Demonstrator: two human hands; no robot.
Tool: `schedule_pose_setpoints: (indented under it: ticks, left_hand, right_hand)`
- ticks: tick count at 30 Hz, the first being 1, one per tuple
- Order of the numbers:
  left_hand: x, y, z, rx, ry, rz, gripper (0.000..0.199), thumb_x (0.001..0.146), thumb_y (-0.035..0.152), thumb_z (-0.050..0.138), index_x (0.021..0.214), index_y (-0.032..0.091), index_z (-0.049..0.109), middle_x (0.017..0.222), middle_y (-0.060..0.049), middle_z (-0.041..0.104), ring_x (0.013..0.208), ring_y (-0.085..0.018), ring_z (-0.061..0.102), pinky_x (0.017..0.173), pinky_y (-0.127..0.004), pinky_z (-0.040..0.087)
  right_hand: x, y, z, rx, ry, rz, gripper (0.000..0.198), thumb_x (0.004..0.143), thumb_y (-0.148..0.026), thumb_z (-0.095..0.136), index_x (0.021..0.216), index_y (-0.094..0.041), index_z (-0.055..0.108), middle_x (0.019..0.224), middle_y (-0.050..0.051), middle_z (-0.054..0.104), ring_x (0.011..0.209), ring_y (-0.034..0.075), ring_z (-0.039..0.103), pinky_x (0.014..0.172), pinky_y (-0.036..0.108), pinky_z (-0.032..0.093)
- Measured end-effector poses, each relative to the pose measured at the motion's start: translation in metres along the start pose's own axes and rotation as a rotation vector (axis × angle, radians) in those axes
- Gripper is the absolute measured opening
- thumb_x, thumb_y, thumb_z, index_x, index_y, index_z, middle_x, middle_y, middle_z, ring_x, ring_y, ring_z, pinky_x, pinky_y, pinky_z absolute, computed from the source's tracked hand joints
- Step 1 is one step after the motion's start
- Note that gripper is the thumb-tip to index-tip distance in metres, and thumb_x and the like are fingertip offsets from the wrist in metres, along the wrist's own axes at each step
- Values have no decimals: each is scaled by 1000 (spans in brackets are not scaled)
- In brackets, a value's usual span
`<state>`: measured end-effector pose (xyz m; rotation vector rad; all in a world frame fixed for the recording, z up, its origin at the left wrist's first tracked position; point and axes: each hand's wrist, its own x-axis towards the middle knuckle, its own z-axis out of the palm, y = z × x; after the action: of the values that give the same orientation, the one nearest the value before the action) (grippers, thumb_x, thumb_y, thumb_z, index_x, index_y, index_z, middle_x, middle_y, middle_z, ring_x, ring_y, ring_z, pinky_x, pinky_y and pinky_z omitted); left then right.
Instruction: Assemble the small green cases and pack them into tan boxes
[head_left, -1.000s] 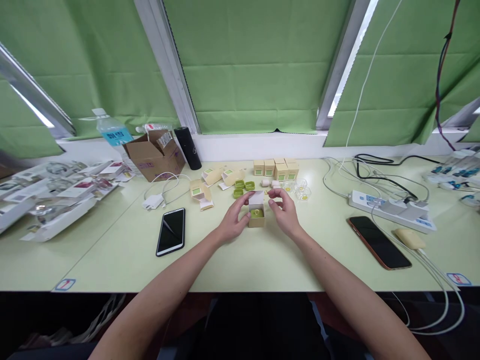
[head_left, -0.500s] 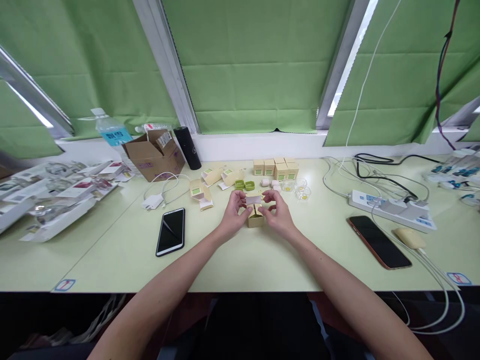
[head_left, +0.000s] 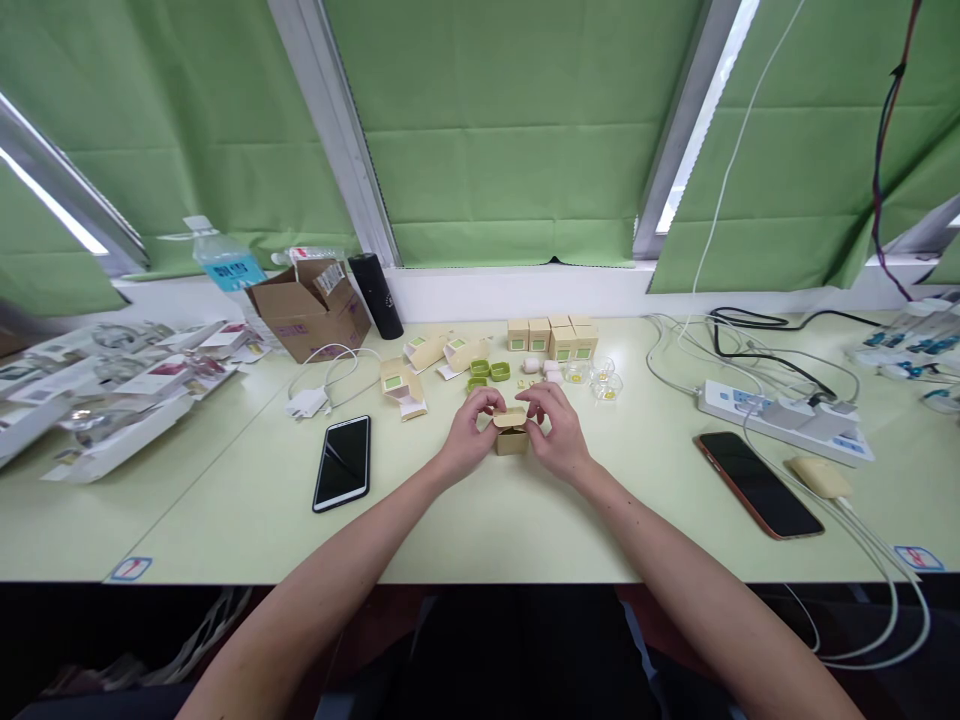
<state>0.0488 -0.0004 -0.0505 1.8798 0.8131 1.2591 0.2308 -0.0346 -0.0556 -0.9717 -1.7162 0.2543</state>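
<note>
A small tan cardboard box [head_left: 511,442] stands on the table between my hands, its top flap tilted partly down over the opening. My left hand [head_left: 472,432] grips the flap and the box's left side with curled fingers. On the other side my right hand [head_left: 553,430] has its thumb at the box's right edge and its bent fingers near the flap. Just beyond are green square cups [head_left: 499,371], pale pink pieces [head_left: 551,367] and small clear round containers [head_left: 606,386]. Whatever lies inside the box is hidden.
Several closed small boxes [head_left: 573,340] stand at the back. Unfolded cartons [head_left: 403,386] lie to the left, near a phone [head_left: 342,464]. At the right are another phone [head_left: 759,484], a power strip [head_left: 784,420] and cables. A brown carton [head_left: 311,315] and black cylinder [head_left: 376,296] stand back left.
The box's upright flap has been folded down toward the opening. The inner side flaps no longer show, and my fingers have shifted to the box's sides and lid.
</note>
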Motion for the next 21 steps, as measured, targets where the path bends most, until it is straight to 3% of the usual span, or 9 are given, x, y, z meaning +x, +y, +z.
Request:
schedule_pose_setpoints:
  ticks: [6,13,17,21]
  left_hand:
    - [0,2,-3,68,0,64,4,91,26,63,93,23,61,104,-5,62,101,-22,59,91,-38,51]
    - [-4,8,-18,150,-61,238,14,96,32,58,101,23,67,112,-10,62,108,-27,62,100,-46,51]
    - [-4,7,-23,321,-24,424,9,95,30,60,94,24,67,90,-7,68,88,-25,63,88,-45,49]
    - [-3,2,-23,414,-26,539,5,92,23,62,90,25,66,65,1,62,62,-19,56,77,-42,42]
  right_hand:
    - [0,-6,-10,54,-37,-115,24,90,-18,60,112,-26,64,108,8,59,82,20,62,73,39,58]
    - [2,-7,-8,23,-1,-89,8,93,-22,60,95,-25,67,92,5,60,74,19,59,66,37,54]
    - [1,-6,-9,-3,-27,-77,7,93,-23,60,90,-26,66,77,2,57,68,19,56,64,35,51]
    - [-1,-2,-9,-7,-57,-46,6,92,-25,60,89,-26,66,68,-1,54,60,17,52,59,32,46]
